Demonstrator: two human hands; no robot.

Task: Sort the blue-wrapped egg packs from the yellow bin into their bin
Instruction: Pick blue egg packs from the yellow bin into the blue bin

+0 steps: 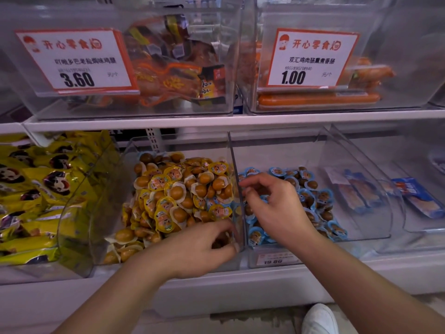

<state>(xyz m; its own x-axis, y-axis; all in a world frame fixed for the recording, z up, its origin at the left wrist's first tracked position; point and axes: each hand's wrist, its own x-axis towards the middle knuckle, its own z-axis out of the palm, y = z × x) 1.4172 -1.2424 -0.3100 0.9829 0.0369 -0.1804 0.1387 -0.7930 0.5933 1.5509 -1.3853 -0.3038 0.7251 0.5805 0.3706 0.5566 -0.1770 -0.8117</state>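
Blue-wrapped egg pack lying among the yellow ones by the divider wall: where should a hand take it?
Pinch the blue-wrapped egg pack by its flat film rim, coming from above and the front; the divider wall blocks its right side, and yellow packs crowd the left.

2 hands point(204, 244), 2 large price signs point(74, 60), 6 clear bins point(231, 150), and 1 white shoe point(319, 319).

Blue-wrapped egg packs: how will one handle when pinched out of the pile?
A blue-wrapped egg pack looks small, so probably light. The glossy film suggests it may slip between fingers. The domed egg under a thin flat rim likely rocks, and loosely heaped neighbours may shift.
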